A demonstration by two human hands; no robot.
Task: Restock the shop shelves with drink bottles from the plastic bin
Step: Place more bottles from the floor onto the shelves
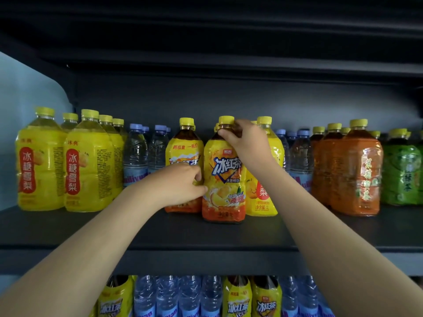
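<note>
The left hand [180,181] is curling its fingers round the left side of the iced tea bottle [225,179], which is standing upright on the shelf [206,236] with dark tea showing at its neck. The right hand [248,143] is gripping that neck with its fingers.

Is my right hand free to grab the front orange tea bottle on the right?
Probably not yet: the right hand grips the neck of the iced tea bottle. Once it lets go, the orange tea bottle stands at its row's front with nothing before it.
</note>
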